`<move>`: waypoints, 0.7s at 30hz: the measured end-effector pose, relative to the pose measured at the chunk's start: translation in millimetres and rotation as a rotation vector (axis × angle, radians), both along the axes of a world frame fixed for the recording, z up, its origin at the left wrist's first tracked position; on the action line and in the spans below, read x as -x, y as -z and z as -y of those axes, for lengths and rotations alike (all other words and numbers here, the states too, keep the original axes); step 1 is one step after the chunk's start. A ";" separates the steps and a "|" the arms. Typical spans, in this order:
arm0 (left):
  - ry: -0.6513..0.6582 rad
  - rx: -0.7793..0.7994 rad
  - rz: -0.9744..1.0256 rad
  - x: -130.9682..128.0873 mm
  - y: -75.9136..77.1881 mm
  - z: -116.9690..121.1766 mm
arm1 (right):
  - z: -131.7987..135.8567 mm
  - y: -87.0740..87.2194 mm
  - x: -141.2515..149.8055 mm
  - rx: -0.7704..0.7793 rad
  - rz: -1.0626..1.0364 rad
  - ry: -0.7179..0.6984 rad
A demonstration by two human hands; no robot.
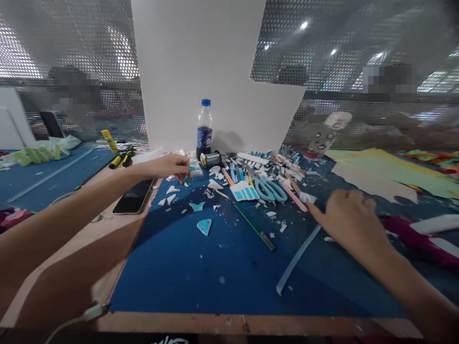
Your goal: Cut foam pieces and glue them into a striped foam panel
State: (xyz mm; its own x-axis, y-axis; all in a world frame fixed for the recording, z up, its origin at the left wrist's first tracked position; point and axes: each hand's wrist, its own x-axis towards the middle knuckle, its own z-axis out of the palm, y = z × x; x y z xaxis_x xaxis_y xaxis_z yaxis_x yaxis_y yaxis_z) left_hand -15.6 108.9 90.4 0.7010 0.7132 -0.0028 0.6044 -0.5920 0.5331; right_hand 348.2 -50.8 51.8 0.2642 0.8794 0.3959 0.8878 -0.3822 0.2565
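Note:
My left hand (171, 166) is over the far left part of the blue mat (201, 282), fingers curled in a pinch beside a small teal piece at the fingertips. My right hand (347, 217) is blurred above the mat's right side, thumb stretched out and apart from the loosely bent fingers, with nothing visible in it. Below its thumb lies a pale blue strip (298, 260); a white scrap (307, 197) is close to the thumb tip. Between my hands are a teal triangular piece (204, 227), a teal tail-shaped piece (197, 206) and a green-handled tool (254, 225).
Blue-handled scissors (269, 190) lie among tools and white scraps. Behind stand a cola bottle (204, 131) and a wire spool (211, 159). A phone (133, 197) lies left, coloured sheets (380, 174) right, and a magenta tool (418, 239) beyond my right wrist. A white panel (211, 62) stands behind.

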 end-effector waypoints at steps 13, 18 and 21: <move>-0.197 -0.216 -0.226 42.3 25.2 11.9 | 18.7 38.1 -16.2 -0.114 0.187 0.316; -0.245 -0.313 -0.308 50.9 45.3 2.8 | 25.8 33.0 -39.0 0.113 0.081 0.278; -0.254 -0.409 -0.369 52.3 54.3 -0.4 | 24.4 26.3 -64.0 0.348 -0.162 0.308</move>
